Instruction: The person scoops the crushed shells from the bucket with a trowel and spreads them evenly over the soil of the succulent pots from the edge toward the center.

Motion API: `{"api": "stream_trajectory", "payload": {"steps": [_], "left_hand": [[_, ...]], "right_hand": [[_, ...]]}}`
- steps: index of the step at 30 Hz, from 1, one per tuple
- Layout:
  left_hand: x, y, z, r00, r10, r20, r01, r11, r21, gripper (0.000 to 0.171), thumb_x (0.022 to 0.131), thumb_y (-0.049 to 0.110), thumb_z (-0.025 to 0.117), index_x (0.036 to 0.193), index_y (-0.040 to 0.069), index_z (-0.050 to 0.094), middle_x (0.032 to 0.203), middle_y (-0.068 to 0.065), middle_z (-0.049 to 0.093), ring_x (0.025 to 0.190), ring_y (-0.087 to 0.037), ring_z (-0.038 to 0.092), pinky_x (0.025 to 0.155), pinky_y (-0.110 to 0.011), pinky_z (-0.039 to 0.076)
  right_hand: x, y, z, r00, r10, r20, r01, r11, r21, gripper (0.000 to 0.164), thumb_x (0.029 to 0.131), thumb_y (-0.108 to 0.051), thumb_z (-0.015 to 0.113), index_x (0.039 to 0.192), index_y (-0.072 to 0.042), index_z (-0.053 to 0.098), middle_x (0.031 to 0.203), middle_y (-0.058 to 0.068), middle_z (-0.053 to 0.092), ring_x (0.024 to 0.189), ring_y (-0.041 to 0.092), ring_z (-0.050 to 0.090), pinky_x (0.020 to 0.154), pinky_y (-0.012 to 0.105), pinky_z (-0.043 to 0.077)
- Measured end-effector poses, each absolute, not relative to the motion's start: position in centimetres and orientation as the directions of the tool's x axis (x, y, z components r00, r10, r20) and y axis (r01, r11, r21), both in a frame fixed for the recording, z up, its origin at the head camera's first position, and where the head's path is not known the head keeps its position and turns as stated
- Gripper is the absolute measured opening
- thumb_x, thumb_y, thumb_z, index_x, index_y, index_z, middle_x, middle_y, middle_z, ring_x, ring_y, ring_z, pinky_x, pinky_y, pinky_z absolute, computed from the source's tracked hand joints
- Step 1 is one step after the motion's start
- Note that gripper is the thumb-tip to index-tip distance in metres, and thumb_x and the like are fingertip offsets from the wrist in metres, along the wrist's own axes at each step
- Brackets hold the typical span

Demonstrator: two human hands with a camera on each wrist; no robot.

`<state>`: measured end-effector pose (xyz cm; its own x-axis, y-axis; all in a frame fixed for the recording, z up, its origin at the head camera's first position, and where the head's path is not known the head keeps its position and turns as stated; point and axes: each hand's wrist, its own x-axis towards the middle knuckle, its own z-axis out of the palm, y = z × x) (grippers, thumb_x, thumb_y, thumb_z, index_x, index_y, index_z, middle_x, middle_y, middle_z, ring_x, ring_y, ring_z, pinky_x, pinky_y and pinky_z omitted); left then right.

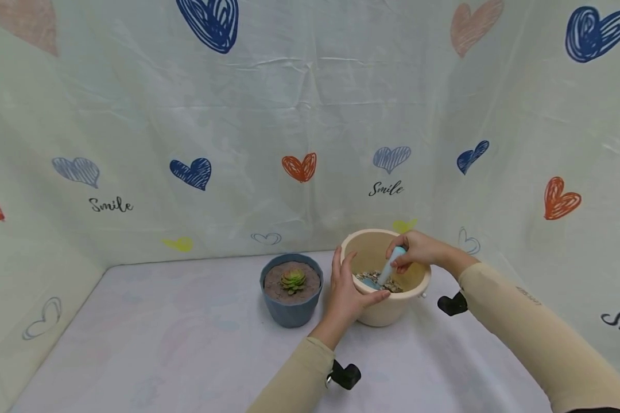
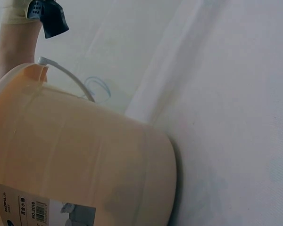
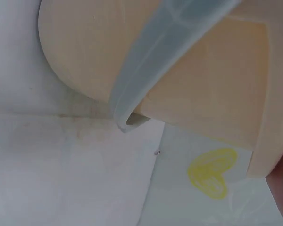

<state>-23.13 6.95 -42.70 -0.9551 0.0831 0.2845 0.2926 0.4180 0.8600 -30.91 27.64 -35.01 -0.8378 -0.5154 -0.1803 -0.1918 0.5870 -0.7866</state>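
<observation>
A cream plastic bucket (image 1: 379,314) stands upright on the table with a loose, flaky brown-grey mix (image 1: 392,284) inside. My left hand (image 1: 345,289) holds its rim from the near left side, the thumb lying along the front edge. Over the bucket, my right hand (image 1: 412,251) grips the pale blue handle of a small trowel (image 1: 391,267). The trowel's blade tilts down into the mix, partly buried. On the bucket's wall in the left wrist view is a printed label (image 2: 42,209). A grey bail handle (image 3: 141,75) hangs along the bucket in the right wrist view.
Left of the bucket stands a blue-grey pot (image 1: 291,314) with brown soil and a green succulent (image 1: 293,280). A white table (image 1: 186,338) bears both. White cloth (image 1: 248,126) printed with hearts hangs close behind and at the sides.
</observation>
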Motion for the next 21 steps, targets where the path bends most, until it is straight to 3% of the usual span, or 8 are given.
{"api": "stream_trajectory", "payload": {"steps": [7,21], "left_hand": [[-23.2,6.9,-42.6,-0.956,0.077,0.284,0.289,0.417,0.862,0.106,0.052,0.066,0.070,0.139,0.024,0.027,0.146,0.017,-0.008,0.132,-0.022,0.015,0.095,-0.044,0.033],[-23.1,7.0,-42.6,-0.956,0.076,0.284,0.290,0.410,0.865,0.106,0.052,0.066,0.071,0.139,0.023,0.027,0.146,0.017,-0.007,0.132,-0.021,0.015,0.096,-0.044,0.032]], "right_hand": [[-30.9,27.9,-35.0,-0.855,-0.488,-0.176,-0.152,0.560,-0.814,0.022,0.078,-0.006,0.068,0.094,0.007,0.060,0.077,0.016,0.064,0.065,0.027,0.064,0.061,0.037,0.052],[-30.2,29.6,-35.2,-0.877,-0.474,-0.082,-0.180,0.481,-0.858,0.022,0.080,-0.012,0.067,0.093,0.002,0.056,0.078,0.015,0.062,0.064,0.025,0.063,0.062,0.037,0.052]]}}
